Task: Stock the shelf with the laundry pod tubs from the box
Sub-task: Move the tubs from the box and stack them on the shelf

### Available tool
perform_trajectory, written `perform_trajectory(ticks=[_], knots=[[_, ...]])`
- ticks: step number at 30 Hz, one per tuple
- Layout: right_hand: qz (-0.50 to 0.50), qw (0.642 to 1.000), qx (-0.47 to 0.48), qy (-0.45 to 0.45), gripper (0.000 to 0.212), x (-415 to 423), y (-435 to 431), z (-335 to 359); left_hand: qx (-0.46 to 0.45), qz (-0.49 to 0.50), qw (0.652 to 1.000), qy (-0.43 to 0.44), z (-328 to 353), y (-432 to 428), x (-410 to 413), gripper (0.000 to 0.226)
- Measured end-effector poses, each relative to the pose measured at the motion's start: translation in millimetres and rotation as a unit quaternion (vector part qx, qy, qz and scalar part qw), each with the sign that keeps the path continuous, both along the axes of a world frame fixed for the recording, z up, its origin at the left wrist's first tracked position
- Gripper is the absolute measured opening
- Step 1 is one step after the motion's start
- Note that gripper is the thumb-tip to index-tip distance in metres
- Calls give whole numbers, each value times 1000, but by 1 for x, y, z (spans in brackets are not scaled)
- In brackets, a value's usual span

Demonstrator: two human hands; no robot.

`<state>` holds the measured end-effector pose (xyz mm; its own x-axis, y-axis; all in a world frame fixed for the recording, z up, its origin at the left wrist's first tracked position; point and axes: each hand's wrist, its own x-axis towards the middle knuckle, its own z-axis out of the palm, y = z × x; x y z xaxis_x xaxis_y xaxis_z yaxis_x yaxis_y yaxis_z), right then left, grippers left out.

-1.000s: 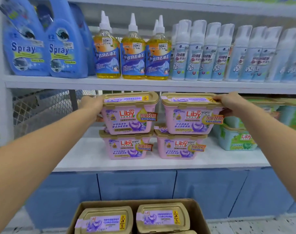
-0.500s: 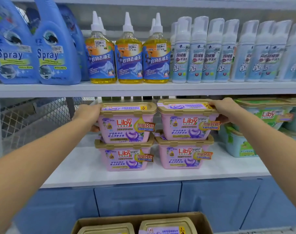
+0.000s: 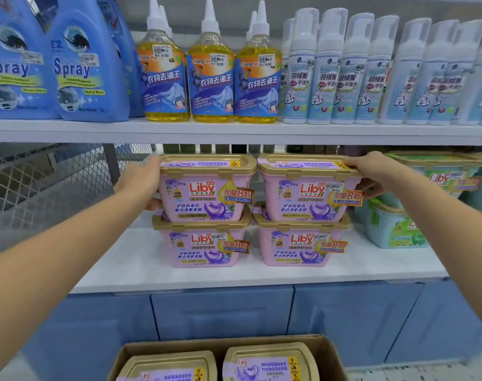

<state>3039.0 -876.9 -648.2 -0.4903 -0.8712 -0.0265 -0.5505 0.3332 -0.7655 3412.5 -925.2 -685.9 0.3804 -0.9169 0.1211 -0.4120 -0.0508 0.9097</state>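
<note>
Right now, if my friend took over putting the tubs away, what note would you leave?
Left hand grips the top-left pink tub; right hand grips the top-right pink tub.
Both sit on the lower pink tubs on the white shelf.
Done: four tubs stacked two by two.
Left: let go, then shelve the boxed tubs, at least two showing in the box.

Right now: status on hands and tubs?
Left hand grips upper-left pink gold-lidded plastic tub; right hand grips upper-right pink tub. Both stacked on lower pink tubs. Spare tubs in brown cardboard box. Nothing blocking.
</note>
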Motion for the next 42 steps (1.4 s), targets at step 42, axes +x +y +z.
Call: perform_trajectory(ticks=[42], knots=[[-23, 982, -184, -22, 74, 29, -5, -195, 14, 30, 980, -194, -163, 0, -48, 67]])
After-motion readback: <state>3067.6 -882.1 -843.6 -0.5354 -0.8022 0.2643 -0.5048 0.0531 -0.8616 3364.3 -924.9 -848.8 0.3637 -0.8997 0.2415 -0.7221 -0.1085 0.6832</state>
